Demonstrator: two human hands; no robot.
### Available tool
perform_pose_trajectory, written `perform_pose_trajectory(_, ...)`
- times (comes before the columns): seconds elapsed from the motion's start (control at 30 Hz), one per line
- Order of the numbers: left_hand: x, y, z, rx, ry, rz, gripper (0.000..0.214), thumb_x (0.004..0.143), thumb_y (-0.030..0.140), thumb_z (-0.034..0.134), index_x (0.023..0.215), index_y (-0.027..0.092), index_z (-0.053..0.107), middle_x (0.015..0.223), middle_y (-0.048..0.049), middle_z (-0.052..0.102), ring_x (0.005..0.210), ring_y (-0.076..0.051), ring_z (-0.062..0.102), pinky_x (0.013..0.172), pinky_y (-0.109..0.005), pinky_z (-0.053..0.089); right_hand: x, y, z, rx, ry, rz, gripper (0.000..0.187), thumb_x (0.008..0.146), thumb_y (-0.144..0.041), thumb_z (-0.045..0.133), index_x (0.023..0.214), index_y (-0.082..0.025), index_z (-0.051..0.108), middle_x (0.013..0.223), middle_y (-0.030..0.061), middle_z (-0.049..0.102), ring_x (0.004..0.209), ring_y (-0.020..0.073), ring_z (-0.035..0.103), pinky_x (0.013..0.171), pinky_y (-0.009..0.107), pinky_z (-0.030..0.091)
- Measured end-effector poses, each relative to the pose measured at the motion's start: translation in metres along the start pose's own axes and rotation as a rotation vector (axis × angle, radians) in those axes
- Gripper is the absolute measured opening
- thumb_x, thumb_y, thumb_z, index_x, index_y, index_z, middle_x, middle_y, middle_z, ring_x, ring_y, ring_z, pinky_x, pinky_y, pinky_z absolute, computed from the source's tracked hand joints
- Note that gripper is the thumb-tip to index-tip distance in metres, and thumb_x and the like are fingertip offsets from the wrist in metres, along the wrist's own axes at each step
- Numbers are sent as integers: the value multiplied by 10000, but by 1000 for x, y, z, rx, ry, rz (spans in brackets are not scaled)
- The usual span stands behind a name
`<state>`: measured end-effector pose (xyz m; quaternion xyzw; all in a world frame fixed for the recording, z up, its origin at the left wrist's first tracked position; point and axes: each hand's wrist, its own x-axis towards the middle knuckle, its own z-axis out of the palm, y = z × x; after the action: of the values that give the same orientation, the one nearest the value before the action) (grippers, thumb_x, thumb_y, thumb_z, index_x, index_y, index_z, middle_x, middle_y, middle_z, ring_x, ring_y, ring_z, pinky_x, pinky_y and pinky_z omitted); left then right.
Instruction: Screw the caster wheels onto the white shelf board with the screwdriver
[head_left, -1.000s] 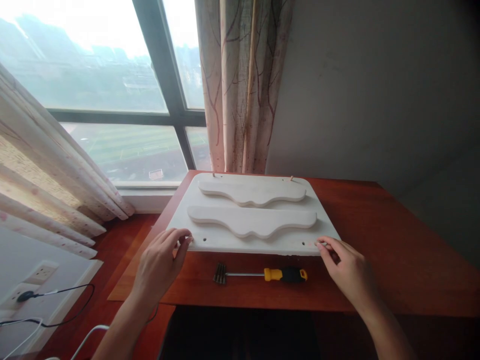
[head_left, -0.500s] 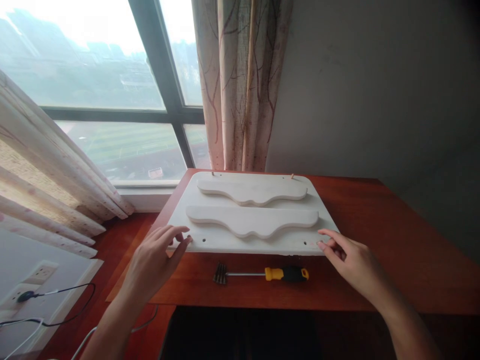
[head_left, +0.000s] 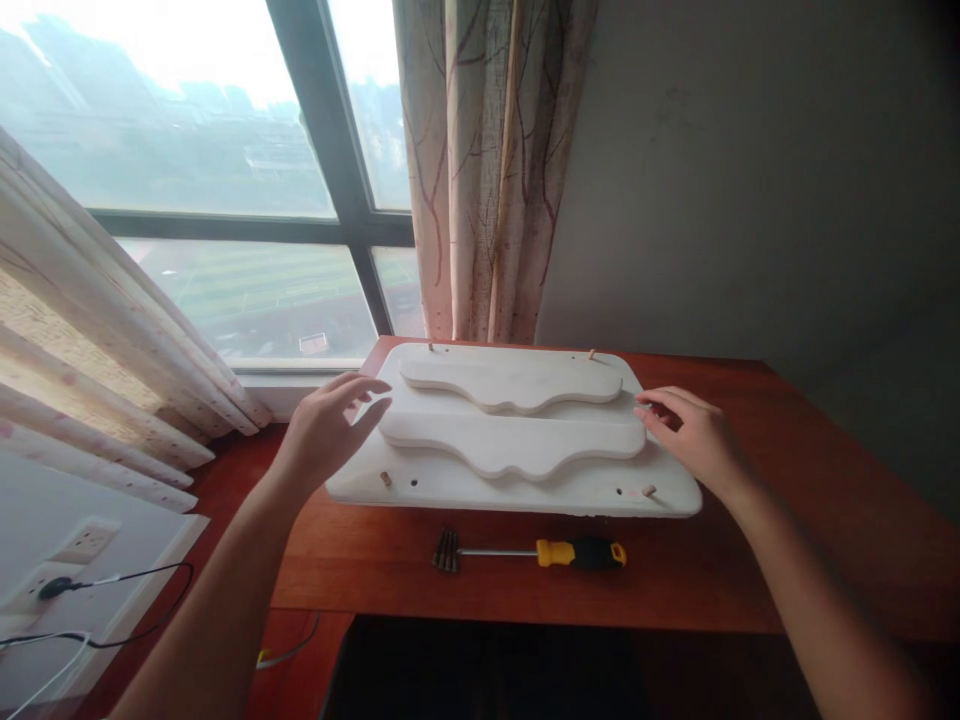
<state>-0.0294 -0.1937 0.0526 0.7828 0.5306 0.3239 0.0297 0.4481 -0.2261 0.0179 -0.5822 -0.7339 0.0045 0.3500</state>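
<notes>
Cannot see the inner side of the right hand (head_left: 694,435), because of its bent fingers. Both forearms (head_left: 817,600), cut off at the lower edge of the view. Difficult to make out: the far pegs (head_left: 592,355), very small, and the tiny holes beside them. Lost in deep shadow, all details under the near edge of the table (head_left: 810,450). Pale from strong light, the scene behind the window (head_left: 225,140).

On the left part of the table: a white board (head_left: 457,492), lying flat, with smooth surface and rounded corners. Near its front corners, two wooden near pegs (head_left: 649,491), slightly tilted, each beside a dark hole. On the board, one behind the other, two white wavy pieces (head_left: 517,440), with curved near edges.

Left hand (head_left: 322,425): thumb and fingers well parted, holding nothing, at the board's left side. Right hand: only a small gap between thumb and forefinger, with nothing visible in it, by the right ends of the pieces. In front of the board, a yellow and black screwdriver (head_left: 581,553), with its tip at some dark screws (head_left: 445,551); cannot tell if touching.
</notes>
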Motion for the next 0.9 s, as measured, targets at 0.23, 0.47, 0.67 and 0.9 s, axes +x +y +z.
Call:
perform_pose_trajectory(0.23, 59, -37, 32, 38, -139, 69, 391, 894, 518, 604, 1127, 216, 692, 1190, -97, 682, 893, -245, 667, 787, -363, 516, 46, 32, 28, -70, -59, -215, 255, 891, -427, 664, 1039, -222, 699, 1111, 104, 692, 1044, 297, 657, 932, 449, 526)
perform_pose_trajectory(0.47, 72, -46, 48, 59, -190, 210, 387, 881, 518, 632, 1092, 202, 703, 1179, -105, 698, 1024, -286, 666, 858, -378, 514, 51, 37, 34, -134, -102, -265, 358, 881, -466, 673, 1152, -233, 682, 1140, 99, 697, 1078, 294, 655, 938, 438, 534)
perform_pose_trajectory(0.67, 76, -46, 43, 126, -208, 184, 389, 900, 523, 603, 1118, 215, 697, 1141, -89, 735, 976, -291, 689, 822, -367, 502, 58, 45, 32, -146, -135, -207, 390, 855, -496, 688, 1166, -260, 708, 1106, 61, 741, 1041, 295, 695, 918, 427, 540)
perform_pose_trajectory(0.9, 84, -50, 52, 56, -179, 120, 447, 958, 542, 462, 1129, 212, 710, 1100, -105, 757, 945, -294, 692, 808, -371, 494, 67, 48, 33, -47, -168, -84, 406, 927, -495, 593, 1253, -270, 682, 1180, 58, 751, 1084, 277, 706, 939, 410, 539)
